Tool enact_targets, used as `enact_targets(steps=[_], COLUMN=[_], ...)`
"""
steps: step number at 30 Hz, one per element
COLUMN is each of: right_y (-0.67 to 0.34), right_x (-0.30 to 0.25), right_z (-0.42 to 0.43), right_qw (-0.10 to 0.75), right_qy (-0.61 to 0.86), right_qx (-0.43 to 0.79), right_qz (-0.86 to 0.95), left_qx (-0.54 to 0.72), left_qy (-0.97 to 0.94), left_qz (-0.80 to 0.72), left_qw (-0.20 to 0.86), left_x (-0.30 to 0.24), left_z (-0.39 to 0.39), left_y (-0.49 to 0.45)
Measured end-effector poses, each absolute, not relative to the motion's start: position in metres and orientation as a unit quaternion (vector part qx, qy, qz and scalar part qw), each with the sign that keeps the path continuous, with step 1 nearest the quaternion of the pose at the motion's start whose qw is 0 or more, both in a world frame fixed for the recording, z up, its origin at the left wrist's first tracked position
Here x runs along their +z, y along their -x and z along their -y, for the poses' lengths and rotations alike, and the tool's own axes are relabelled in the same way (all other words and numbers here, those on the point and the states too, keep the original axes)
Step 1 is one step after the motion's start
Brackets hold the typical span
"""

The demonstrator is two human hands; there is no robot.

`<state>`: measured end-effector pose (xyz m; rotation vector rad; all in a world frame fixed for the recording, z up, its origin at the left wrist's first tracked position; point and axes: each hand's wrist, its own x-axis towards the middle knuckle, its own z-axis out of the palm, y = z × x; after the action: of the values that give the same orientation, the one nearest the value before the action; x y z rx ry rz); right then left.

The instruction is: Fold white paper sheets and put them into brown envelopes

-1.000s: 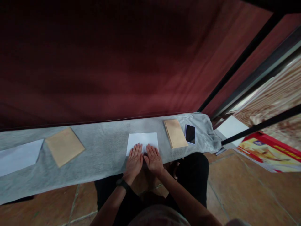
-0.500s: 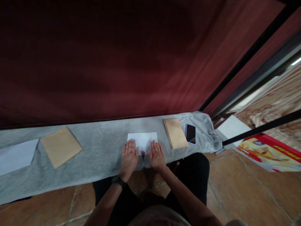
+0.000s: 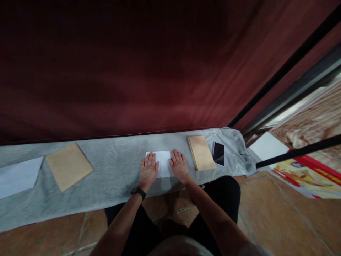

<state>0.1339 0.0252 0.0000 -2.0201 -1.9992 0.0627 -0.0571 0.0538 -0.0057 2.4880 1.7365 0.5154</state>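
A small white sheet of paper (image 3: 163, 165) lies on the grey cloth in front of me; whether it is folded I cannot tell. My left hand (image 3: 148, 170) rests flat on its left side, fingers stretched forward, a dark watch on the wrist. On the paper's right side my right hand (image 3: 179, 165) lies palm down with its fingers extended. Part of the paper is hidden under both hands. To the right is a stack of brown envelopes (image 3: 201, 153), and beside it a phone (image 3: 218, 153) with a dark screen.
The grey cloth (image 3: 114, 163) covers a long, narrow surface. At its left lie a brown envelope (image 3: 69, 166) and white paper (image 3: 20, 177). A dark red curtain (image 3: 149, 78) hangs behind. Black bars (image 3: 298, 152) and a colourful box (image 3: 309, 174) are at the right, above floor tiles.
Both hands have slid slightly forward over the white paper, the right one reaching its far edge. The view has shifted a little.
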Motion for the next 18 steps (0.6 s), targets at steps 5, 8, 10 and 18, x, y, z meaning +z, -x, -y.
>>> enact_targets(steps=[5, 8, 10, 18], right_y=[-0.152, -0.156, -0.156, -0.162], right_x=[0.022, 0.038, 0.046, 0.048], right_z=[-0.045, -0.062, -0.071, -0.078], right_qw=[0.114, 0.079, 0.083, 0.188], right_qy=[0.705, 0.712, 0.72, 0.733], right_qx=[0.044, 0.066, 0.103, 0.24], right_qz=[0.699, 0.694, 0.681, 0.608], left_qx=[0.179, 0.176, 0.172, 0.158], left_qy=[-0.808, -0.807, -0.808, -0.835], left_qz=[-0.561, -0.563, -0.562, -0.524], left_qw=[0.023, 0.028, 0.032, 0.055], left_x=[-0.006, -0.003, -0.001, 0.002], left_z=[-0.052, -0.051, -0.051, -0.046], left_y=[0.062, 0.062, 0.062, 0.073])
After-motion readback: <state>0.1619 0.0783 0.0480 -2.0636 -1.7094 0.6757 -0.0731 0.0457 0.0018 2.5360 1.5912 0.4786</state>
